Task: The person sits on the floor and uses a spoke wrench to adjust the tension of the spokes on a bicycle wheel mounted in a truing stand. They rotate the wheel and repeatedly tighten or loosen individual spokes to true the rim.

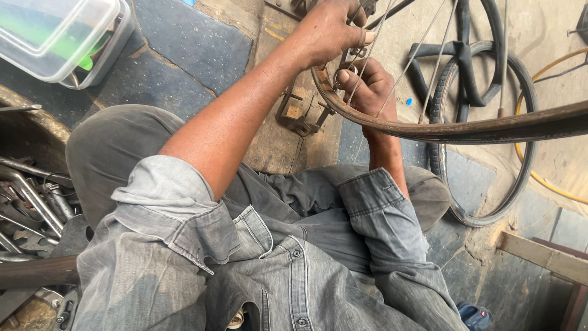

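Observation:
A rusty bicycle wheel rim (465, 130) with thin spokes (411, 61) curves across the upper right, held above my lap. My left hand (327, 30) reaches out from the grey sleeve and closes over the rim's far part, fingertips on the spokes. My right hand (367, 86) sits just below it, inside the rim's curve. Its thumb and fingers pinch a small metal piece (340, 78) at a spoke's end on the rim. What that piece is cannot be told.
A clear plastic box (61, 37) stands at the top left. Several wrenches (30, 202) lie at the left. A black tyre (484, 135) and inner tube (456, 55) lie on the floor to the right, beside a yellow hose (539, 178). A wooden block (288, 116) carries metal fittings.

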